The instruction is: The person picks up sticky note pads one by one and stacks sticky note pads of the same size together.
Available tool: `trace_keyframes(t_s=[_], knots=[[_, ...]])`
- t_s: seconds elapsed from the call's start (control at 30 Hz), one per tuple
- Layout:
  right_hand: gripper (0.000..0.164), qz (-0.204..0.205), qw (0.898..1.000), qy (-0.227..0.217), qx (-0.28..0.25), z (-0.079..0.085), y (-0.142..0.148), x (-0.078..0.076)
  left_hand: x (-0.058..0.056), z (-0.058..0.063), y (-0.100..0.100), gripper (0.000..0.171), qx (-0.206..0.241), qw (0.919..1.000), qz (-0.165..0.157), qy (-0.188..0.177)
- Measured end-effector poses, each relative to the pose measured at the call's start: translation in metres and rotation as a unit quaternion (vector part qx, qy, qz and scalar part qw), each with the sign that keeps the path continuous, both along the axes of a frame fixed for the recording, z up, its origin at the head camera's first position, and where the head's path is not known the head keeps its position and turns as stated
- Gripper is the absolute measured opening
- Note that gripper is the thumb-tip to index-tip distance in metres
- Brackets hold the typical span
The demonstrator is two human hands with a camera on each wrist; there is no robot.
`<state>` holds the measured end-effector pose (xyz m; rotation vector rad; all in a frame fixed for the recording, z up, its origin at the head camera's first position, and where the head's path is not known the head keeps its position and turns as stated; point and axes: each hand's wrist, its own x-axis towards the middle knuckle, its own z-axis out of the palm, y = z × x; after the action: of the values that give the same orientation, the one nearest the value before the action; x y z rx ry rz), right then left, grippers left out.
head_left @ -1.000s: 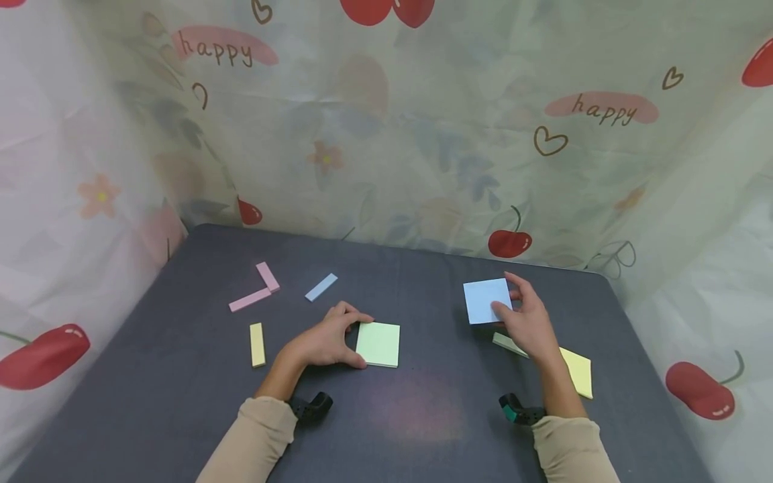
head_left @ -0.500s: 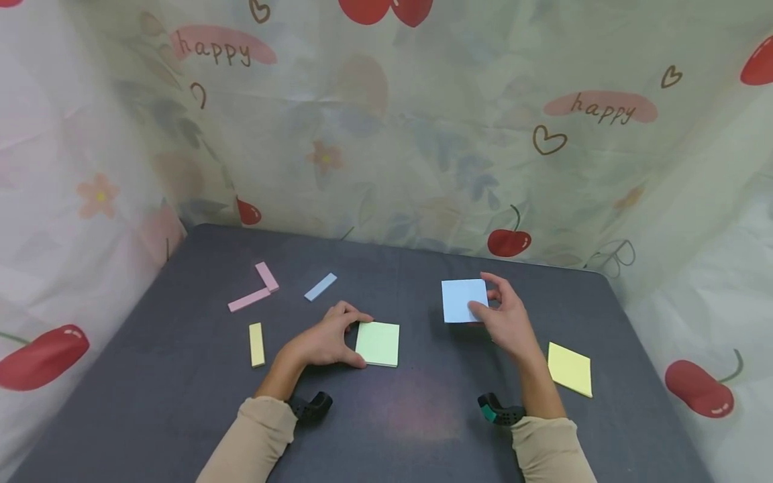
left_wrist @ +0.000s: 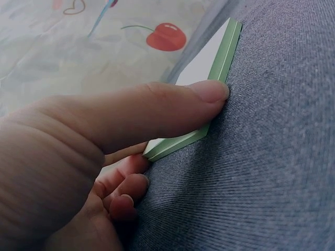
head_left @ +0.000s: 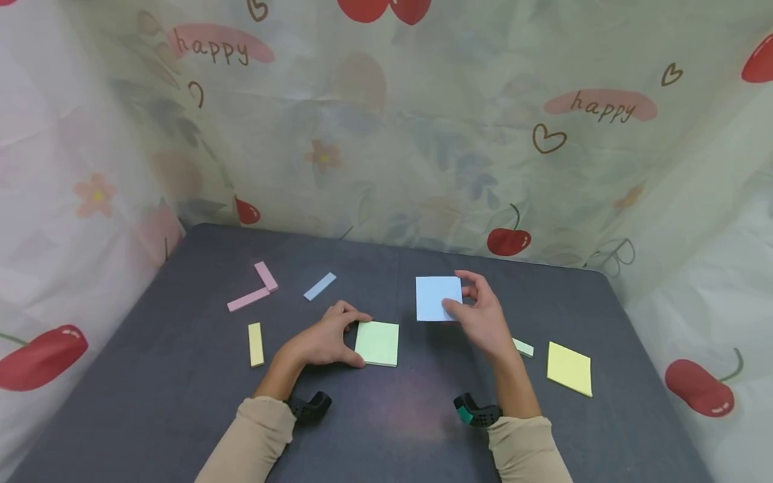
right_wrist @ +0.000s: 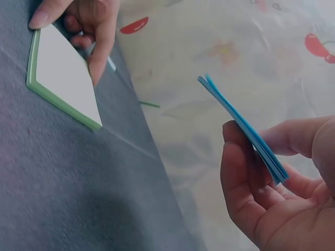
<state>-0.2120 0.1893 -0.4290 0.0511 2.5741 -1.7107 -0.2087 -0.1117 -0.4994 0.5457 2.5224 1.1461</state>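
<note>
Pinched one square light-blue paper pad [head_left: 432, 300] between thumb and fingers of the right hand [head_left: 480, 312], raised above the ribbed blue-grey tabletop [head_left: 410, 429] and slightly fanned at the layered edges. Gripped one square pale-green paper pad [head_left: 378, 343], flat, by its left-hand corners with the left hand [head_left: 329, 335], leaving a gap before the light-blue pad. Counted two narrow pink strips [head_left: 248, 299] and one light-blue strip [head_left: 320, 286] beyond the left hand, one yellow strip [head_left: 256, 344] left of it; one pale-green strip [head_left: 523, 347] and one square yellow pad [head_left: 570, 369] right of the right hand.

Green pad [head_left: 377, 343] free rightward, left hand [head_left: 331, 337] blocking opposite
</note>
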Motion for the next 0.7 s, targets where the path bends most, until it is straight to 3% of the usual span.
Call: trace_keyframes(t_s=[0.33,0.7], knots=[[0.058,0.004,1.0,-0.005,-0.014,-0.008,-0.011,0.006,0.0,0.0,0.001,0.078,-0.005,1.0,0.001,0.003],[0.058,0.008,1.0,-0.017,-0.013,-0.029,-0.02,0.008,0.001,0.004,0.001,0.081,-0.016,0.9999,-0.004,0.001]])
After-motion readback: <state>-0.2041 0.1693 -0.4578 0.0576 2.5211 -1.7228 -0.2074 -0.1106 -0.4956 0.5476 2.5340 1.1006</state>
